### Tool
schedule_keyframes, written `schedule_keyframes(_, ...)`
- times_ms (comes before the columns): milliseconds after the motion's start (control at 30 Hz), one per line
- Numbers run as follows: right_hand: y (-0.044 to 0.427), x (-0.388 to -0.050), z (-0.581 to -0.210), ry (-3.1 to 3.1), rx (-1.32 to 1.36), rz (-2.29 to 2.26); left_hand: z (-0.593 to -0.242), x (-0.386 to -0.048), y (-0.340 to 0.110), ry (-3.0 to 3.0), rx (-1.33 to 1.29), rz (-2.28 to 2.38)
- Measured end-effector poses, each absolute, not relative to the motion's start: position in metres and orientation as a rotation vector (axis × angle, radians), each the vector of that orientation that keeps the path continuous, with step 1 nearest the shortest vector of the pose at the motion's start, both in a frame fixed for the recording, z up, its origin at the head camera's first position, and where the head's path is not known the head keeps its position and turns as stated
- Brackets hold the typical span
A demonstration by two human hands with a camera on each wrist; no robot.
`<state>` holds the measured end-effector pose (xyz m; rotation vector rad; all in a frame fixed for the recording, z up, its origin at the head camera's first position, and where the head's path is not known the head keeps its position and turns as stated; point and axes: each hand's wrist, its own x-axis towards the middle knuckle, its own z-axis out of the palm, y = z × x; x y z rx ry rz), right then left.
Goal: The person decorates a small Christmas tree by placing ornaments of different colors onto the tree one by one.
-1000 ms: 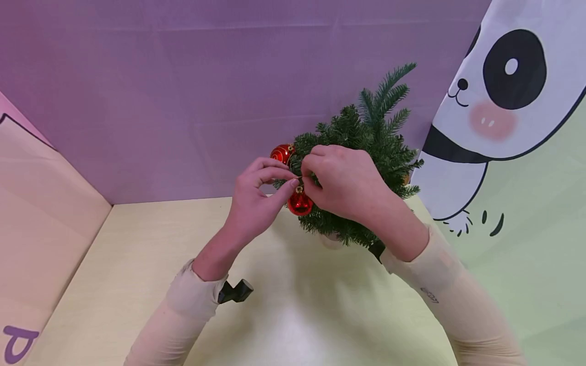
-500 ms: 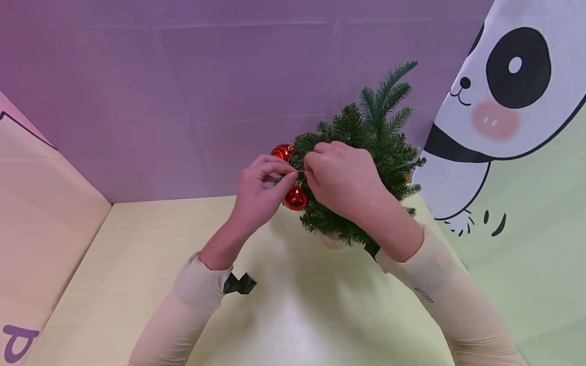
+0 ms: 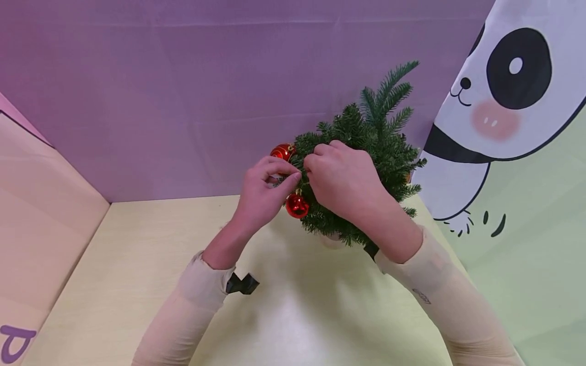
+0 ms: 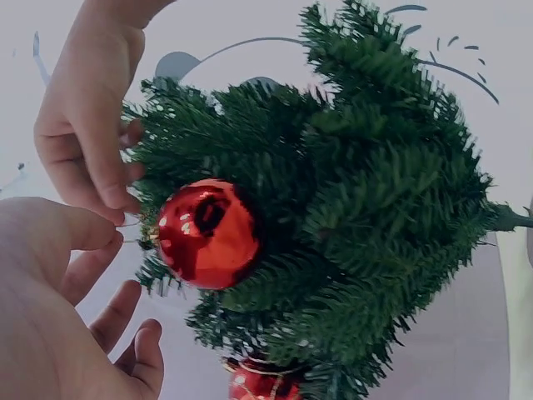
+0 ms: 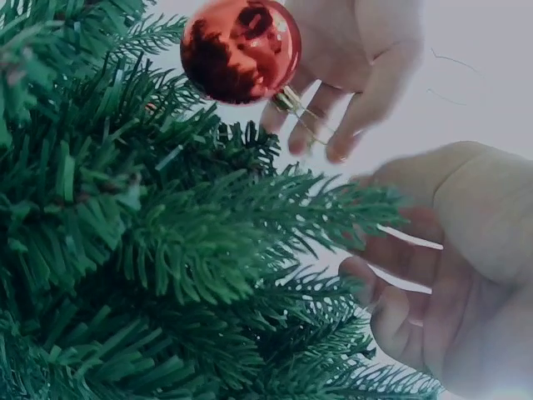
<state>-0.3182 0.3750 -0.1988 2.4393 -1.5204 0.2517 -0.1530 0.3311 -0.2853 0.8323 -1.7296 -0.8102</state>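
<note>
A shiny red Christmas ball [image 3: 297, 205] with a gold cap hangs at the left side of a small artificial Christmas tree [image 3: 352, 127]. My left hand [image 3: 261, 197] pinches the ball's thin gold string [image 5: 316, 127] between thumb and index finger. Close beside it, my right hand [image 3: 345, 180] has its fingers curled at the branch tips. A short length of thread shows between the two hands' fingertips in the left wrist view, and the right fingertips pinch its other end. In the right wrist view, a branch partly hides the right fingertips.
Another red ball with gold swirls [image 3: 282, 151] hangs on the tree's left, slightly higher. An orange-red ornament [image 3: 408, 178] peeks out on the right side. The tree stands on a pale table [image 3: 151, 264] by a purple backdrop [image 3: 183, 101]; a panda print [image 3: 494, 101] is at right.
Both hands have shifted slightly up, and the left hand has moved right, closer to the right hand. The ball rose, then dropped a little. The string stretched between the hands is now shorter.
</note>
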Motion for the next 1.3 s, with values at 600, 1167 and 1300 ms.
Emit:
schedule_keyframes(600,0.376,-0.313,-0.202,-1.563,2.396,0.384,-0.285,-0.145,0.328,-1.636,0.682,-0.908)
schedule_keyframes(1167,0.371,-0.303,-0.204,-1.703,2.292,0.325,-0.295,-0.150,0.312,-1.774,0.794,-1.014)
schedule_keyframes(1300,0.370,-0.301,-0.204,-1.733,2.268,0.273,-0.294,-0.150,0.310,-1.785,0.829,-1.027)
